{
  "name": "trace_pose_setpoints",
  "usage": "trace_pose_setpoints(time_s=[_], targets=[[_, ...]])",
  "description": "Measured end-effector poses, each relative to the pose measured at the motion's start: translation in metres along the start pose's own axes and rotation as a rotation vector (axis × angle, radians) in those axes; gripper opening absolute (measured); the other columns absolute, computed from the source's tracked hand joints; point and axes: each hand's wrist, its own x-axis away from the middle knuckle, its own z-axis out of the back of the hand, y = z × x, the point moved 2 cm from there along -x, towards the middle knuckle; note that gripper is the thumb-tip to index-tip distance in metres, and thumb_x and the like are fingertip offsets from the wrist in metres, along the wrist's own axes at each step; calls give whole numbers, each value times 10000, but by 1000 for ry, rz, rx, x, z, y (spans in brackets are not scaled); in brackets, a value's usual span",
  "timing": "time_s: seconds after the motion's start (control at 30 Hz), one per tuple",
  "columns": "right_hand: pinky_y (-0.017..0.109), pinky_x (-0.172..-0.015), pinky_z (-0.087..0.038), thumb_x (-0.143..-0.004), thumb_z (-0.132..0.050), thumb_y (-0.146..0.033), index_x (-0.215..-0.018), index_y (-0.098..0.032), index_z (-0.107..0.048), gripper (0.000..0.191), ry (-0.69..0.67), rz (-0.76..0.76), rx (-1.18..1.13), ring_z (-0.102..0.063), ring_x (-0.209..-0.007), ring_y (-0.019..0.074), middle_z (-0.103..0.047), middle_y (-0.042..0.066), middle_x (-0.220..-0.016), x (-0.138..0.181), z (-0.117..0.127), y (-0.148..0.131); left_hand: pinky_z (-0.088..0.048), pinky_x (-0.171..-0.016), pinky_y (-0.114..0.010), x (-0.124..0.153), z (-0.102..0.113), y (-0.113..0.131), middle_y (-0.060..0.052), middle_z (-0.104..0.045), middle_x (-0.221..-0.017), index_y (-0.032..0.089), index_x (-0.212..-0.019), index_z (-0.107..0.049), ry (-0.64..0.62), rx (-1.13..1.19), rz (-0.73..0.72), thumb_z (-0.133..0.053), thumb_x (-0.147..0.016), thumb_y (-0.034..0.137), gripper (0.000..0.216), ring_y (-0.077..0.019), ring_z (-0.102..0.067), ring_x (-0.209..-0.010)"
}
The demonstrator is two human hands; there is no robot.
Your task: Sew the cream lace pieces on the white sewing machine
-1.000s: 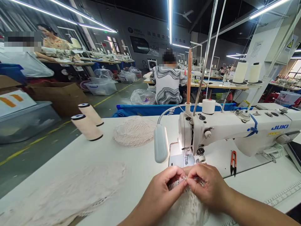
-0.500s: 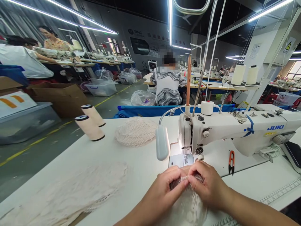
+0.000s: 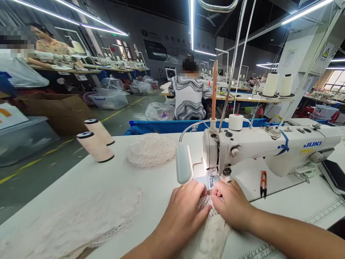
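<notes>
Cream lace fabric [image 3: 212,230] runs from the sewing machine's needle plate [image 3: 201,181] down toward the front edge of the table. My left hand [image 3: 185,205] grips its left side, fingers curled, thumb lying along the lace. On the right side my right hand [image 3: 229,201] is closed on the same fabric, fingertips just in front of the presser foot [image 3: 212,181]. The white sewing machine [image 3: 256,144] stands directly beyond both hands, its small lamp [image 3: 184,163] lit beside the needle. Fingers hide the fabric's far edge.
Orange thread snips [image 3: 263,184] lie right of my right hand. A round lace pile [image 3: 151,150], two cream thread cones [image 3: 95,146] and a long lace piece [image 3: 81,219] rest on the left. A co-worker [image 3: 189,93] sits ahead with their back turned.
Both hands have moved slightly forward toward the presser foot and drawn apart from their pinch together, leaving more lace showing between them. The view has shifted a little.
</notes>
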Motion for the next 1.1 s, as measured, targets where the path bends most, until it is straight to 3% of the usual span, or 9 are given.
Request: trace_pose_setpoints(time_s=[0.03,0.1,0.23,0.33,0.47,0.73,1.1], targets=[[322,-719,-361,-901,-630,-77,-771,-228,-476,252,-1,-2,3,-530,-775,205,-597,6,-790,-2,0,1,-414,-727,-359,1,-3,-1,-40,-687,-892,217,-861,-637,68,-26,-69,-611,-887,244,46,-261,-626,-795],[313,-715,-371,-892,-637,-78,-774,-229,-486,244,-11,-4,-16,-545,-775,200,-604,4,-803,-5,3,3,-420,-759,-366,4,-6,-1,-21,-704,-913,224,-879,-650,164,-53,-244,-552,-945,141,145,-242,-634,-801],[322,-759,-429,-946,-635,-119,-921,-225,-598,115,-45,58,-56,-593,-839,218,-657,20,-885,0,11,8,-451,-760,-362,7,-8,1,-7,-734,-876,208,-874,-668,175,-78,-441,-455,-1027,58,303,-207,-630,-755],[347,-794,-456,-984,-609,-142,-1082,-224,-670,141,-20,221,-18,-605,-916,249,-683,54,-973,9,13,13,-487,-765,-370,7,-8,1,-26,-761,-939,196,-925,-697,125,-102,-441,-470,-1043,63,288,-210,-656,-788],[363,-777,-456,-1005,-540,-112,-1012,-205,-693,179,12,377,109,-569,-874,252,-692,83,-985,15,11,15,-512,-728,-377,8,-6,1,-40,-771,-980,191,-962,-707,145,-114,-431,-468,-1028,53,284,-219,-666,-793],[348,-724,-449,-980,-508,-60,-979,-200,-674,218,94,427,151,-554,-827,240,-691,67,-957,9,10,19,-621,-762,-463,10,-3,3,-63,-773,-1078,178,-1064,-675,95,-132,-383,-613,-994,114,113,-288,-719,-916],[367,-749,-497,-987,-546,-100,-1060,-199,-719,212,105,369,230,-605,-886,275,-731,85,-1006,4,9,24,-588,-661,-448,3,-10,-2,-53,-799,-1046,211,-976,-626,119,-118,-348,-669,-933,103,124,-305,-740,-868]])
